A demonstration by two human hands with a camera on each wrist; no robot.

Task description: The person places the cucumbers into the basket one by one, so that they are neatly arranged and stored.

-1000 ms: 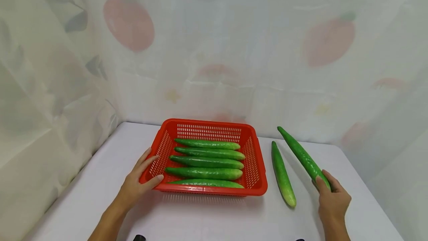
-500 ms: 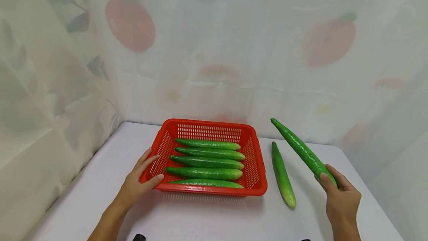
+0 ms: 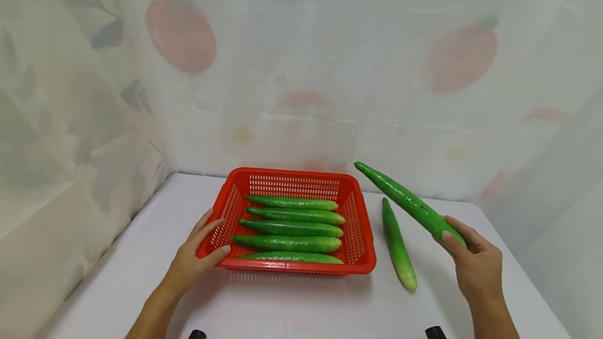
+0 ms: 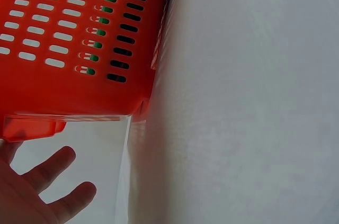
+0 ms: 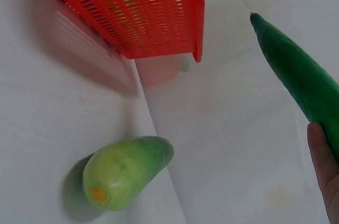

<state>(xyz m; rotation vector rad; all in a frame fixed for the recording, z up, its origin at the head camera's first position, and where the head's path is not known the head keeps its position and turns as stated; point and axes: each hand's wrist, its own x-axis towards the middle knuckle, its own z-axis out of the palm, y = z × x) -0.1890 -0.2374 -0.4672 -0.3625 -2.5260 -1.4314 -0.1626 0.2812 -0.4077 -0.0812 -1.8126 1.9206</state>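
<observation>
My right hand (image 3: 478,263) grips a long green cucumber (image 3: 407,200) by its thick near end, with the thumb on top. Its thin tip points up and left, toward the back right corner of the red slotted basket (image 3: 293,172). The left hand (image 3: 188,263) rests at the basket's near left corner, fingers spread along the rim and thumb over the front edge. Inside the basket, several cucumbers (image 3: 289,228) lie side by side, crosswise. Another cucumber (image 3: 398,247) lies on the table between basket and right hand; its pale end faces the camera in the right wrist view.
The basket stands on a white-covered table (image 3: 292,307). Pale curtains (image 3: 301,67) with faded fruit prints hang behind and at both sides. Two small black objects (image 3: 198,334) poke up at the bottom edge of the head view.
The right hand has raised the cucumber, first to the right and then back left, so its tip has swung toward the basket. The left hand and the other cucumbers have stayed in place.
</observation>
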